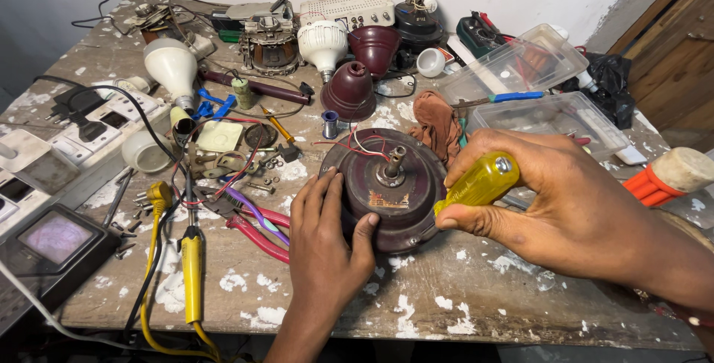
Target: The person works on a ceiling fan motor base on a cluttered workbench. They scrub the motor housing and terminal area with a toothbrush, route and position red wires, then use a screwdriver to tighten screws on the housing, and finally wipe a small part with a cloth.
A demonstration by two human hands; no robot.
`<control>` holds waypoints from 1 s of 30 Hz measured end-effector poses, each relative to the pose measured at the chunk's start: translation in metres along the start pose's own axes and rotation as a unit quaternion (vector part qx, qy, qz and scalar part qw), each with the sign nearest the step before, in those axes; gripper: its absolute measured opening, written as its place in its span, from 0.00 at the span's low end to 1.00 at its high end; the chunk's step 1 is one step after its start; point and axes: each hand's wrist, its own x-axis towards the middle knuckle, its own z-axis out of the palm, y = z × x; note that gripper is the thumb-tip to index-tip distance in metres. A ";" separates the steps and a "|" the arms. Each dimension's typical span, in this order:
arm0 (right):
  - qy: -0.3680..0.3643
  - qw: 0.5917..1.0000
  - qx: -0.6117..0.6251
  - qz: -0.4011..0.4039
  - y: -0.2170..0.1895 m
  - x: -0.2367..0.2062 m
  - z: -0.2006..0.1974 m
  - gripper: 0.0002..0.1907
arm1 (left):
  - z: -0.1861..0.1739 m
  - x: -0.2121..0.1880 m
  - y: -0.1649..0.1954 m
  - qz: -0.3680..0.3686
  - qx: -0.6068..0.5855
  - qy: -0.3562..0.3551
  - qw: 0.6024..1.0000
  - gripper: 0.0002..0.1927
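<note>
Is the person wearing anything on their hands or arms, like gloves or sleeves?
No. Both hands are bare: the left hand and the right hand show no gloves and no rings that can be made out. Both forearms are uncovered up to the picture's edge, with no sleeves, watch or bracelet in view.
</note>
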 end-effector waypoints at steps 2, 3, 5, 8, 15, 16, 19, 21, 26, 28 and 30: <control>-0.007 1.000 0.004 0.001 -0.001 0.001 0.000 0.14 | -0.001 0.000 0.000 0.002 0.000 -0.001 1.000 0.32; -0.012 1.000 0.007 0.002 -0.002 0.002 -0.001 0.14 | -0.001 0.000 0.001 0.005 0.003 -0.001 1.000 0.32; -0.013 1.000 0.006 -0.009 -0.002 0.003 -0.003 0.14 | -0.002 0.000 0.001 0.010 0.009 -0.002 1.000 0.32; -0.010 0.999 -0.006 -0.041 -0.002 0.005 -0.006 0.14 | -0.002 -0.001 0.001 0.009 0.004 0.002 1.000 0.32; -0.054 0.997 -0.006 -0.050 -0.002 0.009 -0.011 0.13 | -0.003 -0.004 0.000 0.014 0.012 0.007 1.000 0.32; -0.058 0.997 -0.002 -0.049 -0.001 0.011 -0.011 0.12 | -0.003 -0.005 0.000 0.016 0.012 0.009 1.000 0.32; -0.085 0.994 0.004 -0.065 -0.001 0.014 -0.016 0.13 | -0.003 -0.005 0.000 0.019 0.019 0.009 1.000 0.32; -0.090 0.991 0.000 -0.099 -0.002 0.013 -0.019 0.16 | -0.003 -0.005 0.000 0.021 0.021 0.009 1.000 0.33; -0.109 0.992 -0.021 -0.061 -0.001 0.015 -0.020 0.16 | -0.003 -0.006 0.000 0.025 0.024 0.009 0.999 0.32; -0.112 0.992 0.017 -0.051 -0.001 0.016 -0.021 0.15 | -0.003 -0.006 -0.001 0.024 0.026 0.006 0.999 0.32; -0.116 0.992 0.032 -0.039 0.001 0.020 -0.023 0.16 | -0.002 -0.006 -0.001 0.025 0.025 0.003 0.999 0.32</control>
